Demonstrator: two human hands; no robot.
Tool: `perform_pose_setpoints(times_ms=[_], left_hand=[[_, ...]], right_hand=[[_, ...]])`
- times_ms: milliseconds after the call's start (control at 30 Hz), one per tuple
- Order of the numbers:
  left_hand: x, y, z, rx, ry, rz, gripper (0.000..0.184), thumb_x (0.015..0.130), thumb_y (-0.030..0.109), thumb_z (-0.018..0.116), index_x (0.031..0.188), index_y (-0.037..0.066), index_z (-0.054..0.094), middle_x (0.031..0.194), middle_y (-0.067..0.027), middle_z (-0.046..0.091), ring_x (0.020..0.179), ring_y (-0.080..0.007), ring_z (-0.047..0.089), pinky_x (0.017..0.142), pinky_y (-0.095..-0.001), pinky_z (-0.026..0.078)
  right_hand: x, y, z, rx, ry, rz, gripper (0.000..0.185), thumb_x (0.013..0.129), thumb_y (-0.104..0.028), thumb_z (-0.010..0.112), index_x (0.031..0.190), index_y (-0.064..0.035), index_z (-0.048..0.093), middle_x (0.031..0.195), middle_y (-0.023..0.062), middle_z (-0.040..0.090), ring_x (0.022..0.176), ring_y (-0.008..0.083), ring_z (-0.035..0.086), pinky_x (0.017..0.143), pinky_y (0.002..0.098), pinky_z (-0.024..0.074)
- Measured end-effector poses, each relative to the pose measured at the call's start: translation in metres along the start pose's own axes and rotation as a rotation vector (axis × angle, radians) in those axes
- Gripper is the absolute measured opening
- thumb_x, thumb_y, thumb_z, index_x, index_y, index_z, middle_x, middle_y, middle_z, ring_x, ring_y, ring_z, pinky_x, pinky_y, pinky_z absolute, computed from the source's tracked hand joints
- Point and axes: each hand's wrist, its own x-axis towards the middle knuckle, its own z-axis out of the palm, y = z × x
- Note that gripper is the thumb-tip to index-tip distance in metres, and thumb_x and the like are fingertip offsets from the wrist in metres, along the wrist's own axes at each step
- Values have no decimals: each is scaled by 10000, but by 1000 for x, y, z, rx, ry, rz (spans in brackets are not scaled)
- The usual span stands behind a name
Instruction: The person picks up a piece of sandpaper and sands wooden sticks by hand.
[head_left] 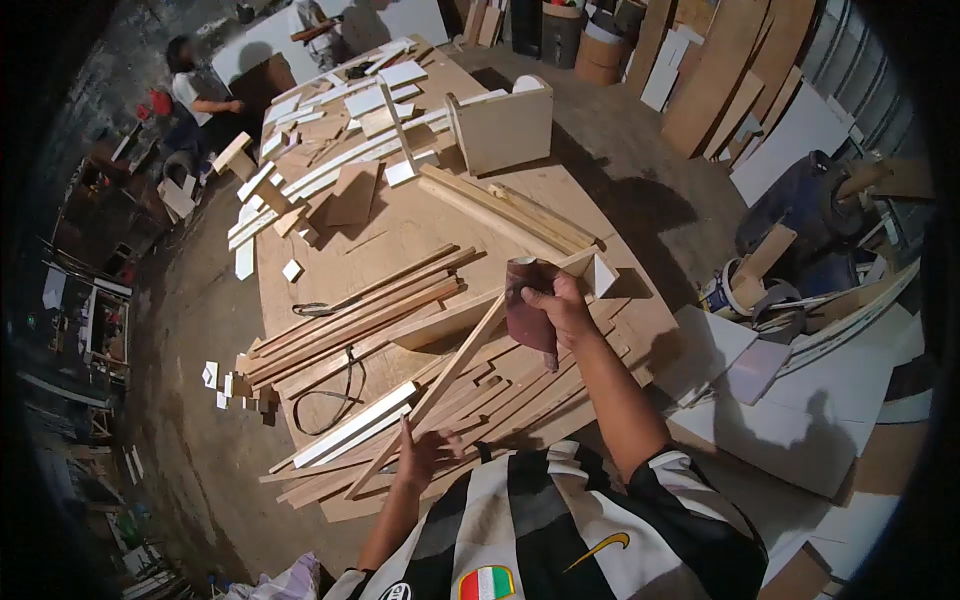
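Head view: wooden strip point(450, 371), tip hidden by sheet point(525, 322)

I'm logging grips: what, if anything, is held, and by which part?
Right hand: brown sheet, by its upper part. Left hand: at wooden strip, lower half; grip unclear.

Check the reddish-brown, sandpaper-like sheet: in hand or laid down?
In hand: the right hand grips the sheet, its thumb across the face.

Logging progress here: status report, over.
Right hand gripping brownish sheet at wooden strip, upper end. Left hand near strip's lower half, grip unclear. Loose wood crowds table.
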Motion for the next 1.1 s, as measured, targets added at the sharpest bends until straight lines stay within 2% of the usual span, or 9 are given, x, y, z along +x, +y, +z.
perform_pose_setpoints(times_ms=[100,167,233,333,433,733,967,1033,1100], left_hand=[[-32,17,27,286,103,20,672,976,652,511,909,0,665,917,-141,716,694,-267,671,617,-399,527],[-47,29,41,1070,324,648,408,938,390,733,858,-4,664,861,-137,707,599,-226,629,508,-367,455],[-58,69,87,1343,419,1300,216,857,142,786,947,-4,655,876,-171,671,758,-316,625,671,-401,467],[-28,110,120,1356,117,1423,393,935,208,713,1255,8,603,1026,-194,685,854,-350,635,763,-415,503],[-3,111,113,825,-206,512,399,1054,235,552,1383,10,538,897,-126,687,714,-153,598,655,-307,496],[-21,107,118,1156,-52,816,318,1051,152,541,1331,2,555,746,-145,629,608,-170,558,593,-314,470],[-15,93,104,1110,9,893,286,1040,158,556,1284,10,574,799,-237,656,658,-251,629,630,-353,504],[-16,90,100,1115,45,868,278,1037,159,561,1268,4,577,766,-226,637,628,-233,599,612,-343,489],[-24,91,100,1122,47,745,309,1060,203,543,1273,-18,573,747,-21,549,681,-99,499,609,-272,433]], right_hand=[[0,-6,9,-34,-36,-13,364,893,-6,691,1252,-34,641,1146,57,691,1049,153,641,970,335,508],[0,-9,15,-48,-55,-5,367,892,-4,690,1256,-30,643,1153,60,692,1054,152,640,974,336,506],[0,-10,25,-2,-111,-12,374,894,-6,688,1265,-24,641,1154,60,691,1063,150,634,976,337,501],[-3,-19,44,-43,-154,-50,381,894,-17,693,1271,-20,637,1161,66,692,1064,153,634,979,342,501],[-3,-23,56,-87,-157,-56,375,899,-50,706,1265,-5,638,1123,71,702,1040,150,643,957,331,504],[-48,-21,82,-1140,467,-590,394,857,-124,755,1226,-12,674,1014,171,712,884,304,674,764,371,547],[-55,5,116,-1668,328,-900,406,818,-76,708,1223,-103,727,1027,67,696,831,296,622,740,380,524],[-33,1,99,-1746,397,-925,412,826,-72,695,1236,-107,719,1029,48,687,832,279,607,728,383,519],[-25,-8,99,-1769,415,-825,503,794,-70,638,1291,-133,685,1013,43,651,858,261,589,672,354,528]])
